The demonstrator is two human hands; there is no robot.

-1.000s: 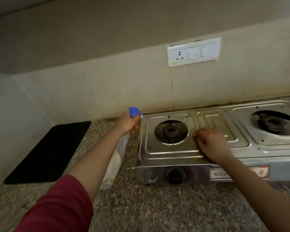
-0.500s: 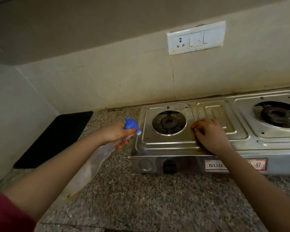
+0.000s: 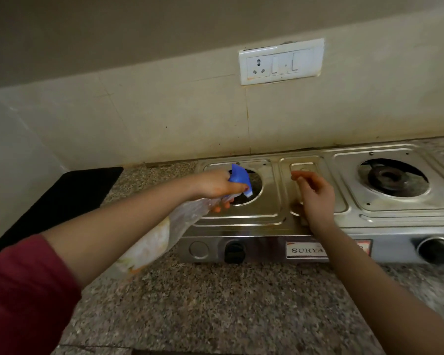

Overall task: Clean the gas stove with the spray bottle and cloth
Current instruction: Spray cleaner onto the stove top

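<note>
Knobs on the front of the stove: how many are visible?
2. One knob is below the left burner; the other knob is near the right edge of the picture. More may be cut off there.

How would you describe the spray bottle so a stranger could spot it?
Find the steel gas stove on the speckled counter. Over its left burner, the left hand holds a clear spray bottle tilted along the forearm. Its bright blue nozzle is the only blue thing here.
</note>
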